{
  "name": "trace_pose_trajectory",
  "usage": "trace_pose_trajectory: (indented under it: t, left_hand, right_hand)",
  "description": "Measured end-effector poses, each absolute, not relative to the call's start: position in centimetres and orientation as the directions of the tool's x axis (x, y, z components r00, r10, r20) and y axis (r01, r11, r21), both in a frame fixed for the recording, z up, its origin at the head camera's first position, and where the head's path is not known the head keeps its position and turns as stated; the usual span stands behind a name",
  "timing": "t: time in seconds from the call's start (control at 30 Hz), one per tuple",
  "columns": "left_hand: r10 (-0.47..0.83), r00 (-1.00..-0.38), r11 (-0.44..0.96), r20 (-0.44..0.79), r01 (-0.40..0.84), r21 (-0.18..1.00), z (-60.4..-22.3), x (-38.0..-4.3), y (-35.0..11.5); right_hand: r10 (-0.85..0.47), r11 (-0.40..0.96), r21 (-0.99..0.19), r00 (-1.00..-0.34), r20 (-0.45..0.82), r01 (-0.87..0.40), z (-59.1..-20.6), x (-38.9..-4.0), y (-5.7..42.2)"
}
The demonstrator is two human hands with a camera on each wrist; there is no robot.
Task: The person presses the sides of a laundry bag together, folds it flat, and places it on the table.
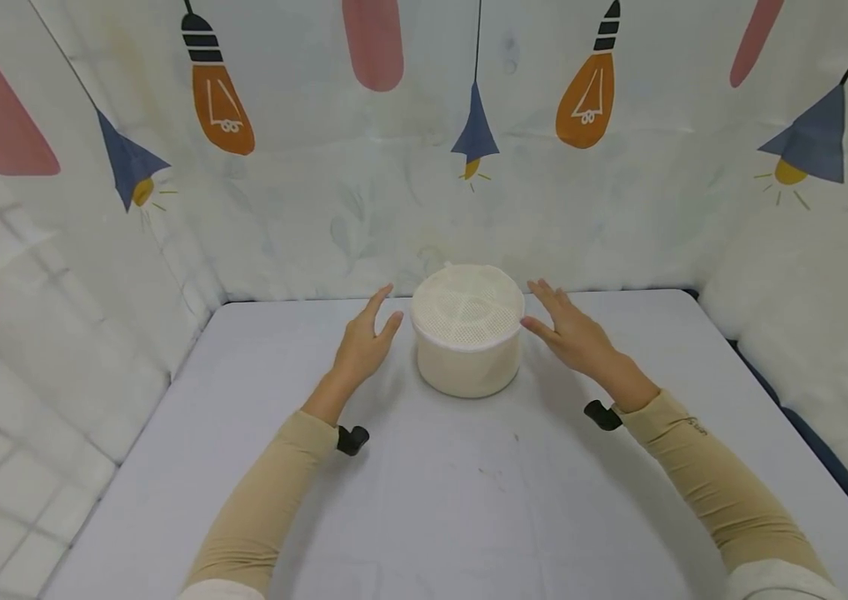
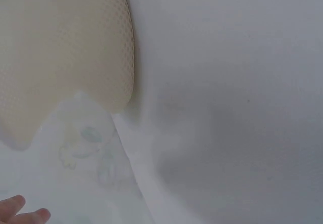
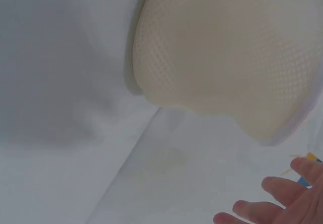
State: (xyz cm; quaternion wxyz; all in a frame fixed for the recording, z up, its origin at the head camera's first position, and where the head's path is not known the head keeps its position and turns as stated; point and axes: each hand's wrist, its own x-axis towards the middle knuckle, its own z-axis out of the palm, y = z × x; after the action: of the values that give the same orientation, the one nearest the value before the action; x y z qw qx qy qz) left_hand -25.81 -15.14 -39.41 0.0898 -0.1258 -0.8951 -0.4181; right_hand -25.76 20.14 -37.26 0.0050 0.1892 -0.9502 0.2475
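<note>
A round, drum-shaped cream mesh bag [image 1: 467, 367] with a pale rim around its top stands upright near the back of the white table. My left hand [image 1: 361, 343] is held to its left, fingers extended and thumb spread apart. On the other side my right hand [image 1: 577, 335] faces it with fingers straight, its thumb tip close to the bag's rim. Neither hand holds anything. Both wrist views show the mesh side of the bag [image 2: 65, 47] at close range, with the right hand's fingertips [image 3: 282, 188] away from it.
The white-covered table [image 1: 439, 500] ends at a back wall of pale cloth [image 1: 281, 225] printed with lamps and bulbs, just behind the bag. Similar cloth hangs along the left and right sides. A black wrist mount [image 1: 352, 440] protrudes at the left cuff, another [image 1: 602, 415] at the right.
</note>
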Motion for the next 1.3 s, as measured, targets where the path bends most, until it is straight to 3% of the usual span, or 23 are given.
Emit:
trace_pose_trajectory:
  t: [0.4, 0.9, 1.3]
  left_hand:
    - [0.147, -0.953, 0.524, 0.265, 0.302, 0.796, -39.1, -25.7, -14.6]
    - [0.108, -0.975, 0.357, 0.194, 0.22, 0.908, -39.2, -26.1, -13.8]
    - [0.123, -0.989, 0.183, 0.085, 0.107, 0.977, -39.2, -26.2, -13.2]
  right_hand:
    - [-0.385, 0.73, -0.559, -0.913, 0.137, -0.392, -36.9, -25.6, 19.6]
    - [-0.353, 0.617, -0.729, -0.932, 0.08, -0.297, -36.7, -26.0, 19.5]
    - [-0.352, 0.372, -0.911, -0.935, 0.037, -0.176, -36.9, -26.4, 19.3]
